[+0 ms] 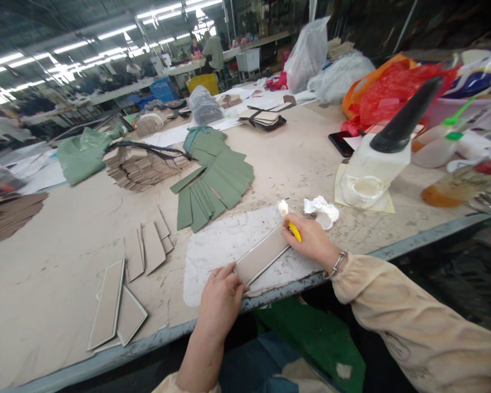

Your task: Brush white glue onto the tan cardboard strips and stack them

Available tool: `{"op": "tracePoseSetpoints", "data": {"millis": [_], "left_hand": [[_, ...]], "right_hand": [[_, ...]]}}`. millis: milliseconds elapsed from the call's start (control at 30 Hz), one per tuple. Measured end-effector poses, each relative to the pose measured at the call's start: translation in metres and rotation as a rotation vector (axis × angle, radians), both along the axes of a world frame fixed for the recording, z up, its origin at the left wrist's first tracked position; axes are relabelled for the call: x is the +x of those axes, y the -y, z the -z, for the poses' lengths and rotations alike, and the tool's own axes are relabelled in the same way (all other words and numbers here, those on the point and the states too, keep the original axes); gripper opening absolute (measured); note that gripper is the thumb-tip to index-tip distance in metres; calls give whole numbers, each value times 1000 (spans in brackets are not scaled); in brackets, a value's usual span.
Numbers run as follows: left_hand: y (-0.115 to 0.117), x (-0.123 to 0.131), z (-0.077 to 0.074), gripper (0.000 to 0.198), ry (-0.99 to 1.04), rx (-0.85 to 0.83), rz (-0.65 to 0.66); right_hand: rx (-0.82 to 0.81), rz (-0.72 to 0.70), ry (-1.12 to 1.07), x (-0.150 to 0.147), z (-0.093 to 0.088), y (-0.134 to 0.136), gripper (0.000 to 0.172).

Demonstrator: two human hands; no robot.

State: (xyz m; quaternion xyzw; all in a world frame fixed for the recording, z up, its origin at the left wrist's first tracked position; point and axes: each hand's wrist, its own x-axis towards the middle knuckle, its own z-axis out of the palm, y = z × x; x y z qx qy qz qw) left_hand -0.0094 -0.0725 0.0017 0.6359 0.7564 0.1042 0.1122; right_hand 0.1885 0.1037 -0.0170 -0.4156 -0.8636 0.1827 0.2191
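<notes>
A long grey cardboard strip (262, 256) with pale edges lies on a white work mat (221, 245) at the table's near edge. My left hand (220, 299) has its fingers curled on the strip's near end. My right hand (311, 240) is closed on a yellow-handled brush (293, 228) with a whitish tip, and it rests at the strip's far end. A crumpled white tissue (322, 210) lies just beyond my right hand.
Green strips (213, 185) fan out mid-table; bundled cardboard strips (141, 166) behind them. Loose grey pieces (147, 248) and finished strips (110, 305) lie left. A glue bottle with black nozzle (376, 158), a phone (341, 143) and plastic bags (384, 87) stand right. People work far back.
</notes>
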Motion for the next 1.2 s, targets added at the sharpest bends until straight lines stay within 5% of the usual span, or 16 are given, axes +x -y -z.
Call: {"op": "tracePoseSetpoints", "data": {"millis": [267, 467, 767, 967, 1200], "left_hand": [[0, -8, -4, 5, 92, -39, -9], [0, -8, -3, 41, 140, -57, -87], [1, -7, 1, 61, 152, -46, -140], [-4, -2, 4, 54, 40, -1, -147], [-3, -2, 8, 23, -47, 29, -44]], "right_hand": [[4, -8, 38, 1, 1, 0, 12], [-1, -16, 41, 0, 0, 0, 11], [18, -24, 64, 1, 0, 0, 13], [14, -16, 91, 0, -1, 1, 13], [50, 11, 138, -1, -3, 3, 14]]}}
